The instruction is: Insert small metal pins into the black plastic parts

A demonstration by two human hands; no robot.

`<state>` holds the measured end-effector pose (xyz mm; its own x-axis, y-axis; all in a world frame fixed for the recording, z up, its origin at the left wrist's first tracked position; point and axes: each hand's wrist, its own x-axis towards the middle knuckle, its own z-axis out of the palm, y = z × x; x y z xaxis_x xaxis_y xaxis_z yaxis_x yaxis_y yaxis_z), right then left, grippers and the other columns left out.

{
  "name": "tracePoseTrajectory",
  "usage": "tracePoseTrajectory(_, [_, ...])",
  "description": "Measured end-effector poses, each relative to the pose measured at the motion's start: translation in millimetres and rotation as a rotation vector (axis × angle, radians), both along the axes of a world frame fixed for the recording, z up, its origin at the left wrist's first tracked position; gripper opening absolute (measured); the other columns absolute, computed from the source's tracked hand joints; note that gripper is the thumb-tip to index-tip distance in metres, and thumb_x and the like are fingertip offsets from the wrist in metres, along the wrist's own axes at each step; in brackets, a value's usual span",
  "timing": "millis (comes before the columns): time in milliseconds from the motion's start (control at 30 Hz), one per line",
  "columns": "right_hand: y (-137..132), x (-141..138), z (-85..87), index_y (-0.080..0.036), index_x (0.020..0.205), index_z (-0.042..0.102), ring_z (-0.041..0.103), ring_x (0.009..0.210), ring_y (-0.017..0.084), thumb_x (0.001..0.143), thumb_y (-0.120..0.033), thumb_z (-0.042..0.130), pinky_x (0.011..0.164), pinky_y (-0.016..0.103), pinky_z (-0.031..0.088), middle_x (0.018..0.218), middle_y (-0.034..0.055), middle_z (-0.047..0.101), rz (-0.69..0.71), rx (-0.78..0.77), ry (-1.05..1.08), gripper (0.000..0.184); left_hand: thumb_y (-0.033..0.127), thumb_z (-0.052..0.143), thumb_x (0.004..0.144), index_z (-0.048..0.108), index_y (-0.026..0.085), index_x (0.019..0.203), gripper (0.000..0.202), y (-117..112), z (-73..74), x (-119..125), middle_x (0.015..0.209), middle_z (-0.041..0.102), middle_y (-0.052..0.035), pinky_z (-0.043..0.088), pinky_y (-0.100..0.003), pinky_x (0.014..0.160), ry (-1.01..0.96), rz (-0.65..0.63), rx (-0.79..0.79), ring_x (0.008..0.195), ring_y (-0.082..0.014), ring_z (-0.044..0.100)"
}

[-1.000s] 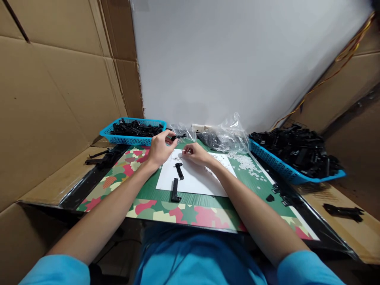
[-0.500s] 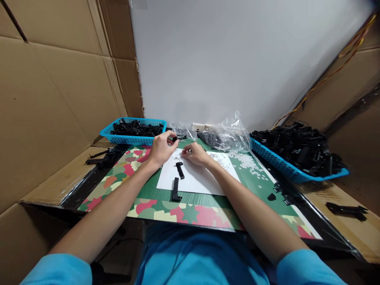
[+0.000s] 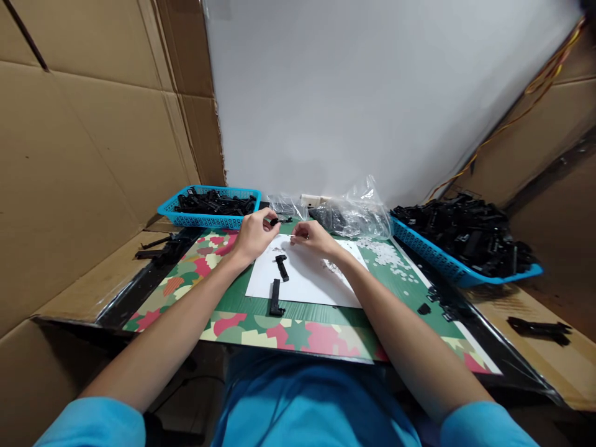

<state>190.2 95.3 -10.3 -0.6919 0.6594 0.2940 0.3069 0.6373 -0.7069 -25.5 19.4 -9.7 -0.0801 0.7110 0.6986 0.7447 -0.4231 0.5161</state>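
My left hand (image 3: pixel 255 234) pinches a small black plastic part (image 3: pixel 282 220) between thumb and fingers above the far edge of a white sheet (image 3: pixel 307 288). To its right, my right hand (image 3: pixel 314 239) is closed in a pinch, with a thin sliver at its fingertips, too small to name. Two black parts lie nearer to me: a shorter black piece (image 3: pixel 282 268) on the sheet and a longer L-shaped black piece (image 3: pixel 275 298) across its front left edge. Tiny bits (image 3: pixel 331 268) are scattered on the sheet, partly hidden by my right forearm.
A blue basket (image 3: pixel 205 220) of black parts stands back left, another blue basket (image 3: pixel 447 254) heaped with them at right. Behind the sheet lies a clear plastic bag (image 3: pixel 358 214). Small white discs (image 3: pixel 384 253) spread over the green mat. Loose black parts (image 3: pixel 539 329) lie at the right.
My right hand has shifted slightly right and up from the sheet, and a thin sliver now shows at its fingertips. My left hand keeps nearly the same place with the black part.
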Motion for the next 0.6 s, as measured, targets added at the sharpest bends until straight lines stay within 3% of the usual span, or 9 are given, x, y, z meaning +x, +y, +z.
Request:
tracePoseTrajectory(267, [-3.1,7.4,2.9,-0.018,0.09,0.082,0.069,0.077,0.02,0.083,-0.021,0.077,0.073,0.032,0.049,0.089,0.0068,0.081,0.057,0.12,-0.015,0.009,0.024,0.077,0.088,0.073,0.022,0.099,0.011,3.7,-7.1,0.6,0.097,0.082,-0.004,0.065,-0.034,0.074,0.018,-0.042,-0.045,0.074,-0.0191,0.077])
tracePoseTrajectory(600, [1.8,6.8,-7.8,-0.021,0.089,0.085,0.071,0.084,0.026,0.085,-0.007,0.073,0.082,0.038,0.049,0.093,0.0096,0.083,0.042,0.317,-0.16,0.019,0.022,0.077,0.089,0.073,0.022,0.1,0.011,-2.1,-1.1,4.3,0.095,0.081,-0.0032,0.062,-0.033,0.072,0.036,-0.046,-0.058,0.076,-0.0192,0.076])
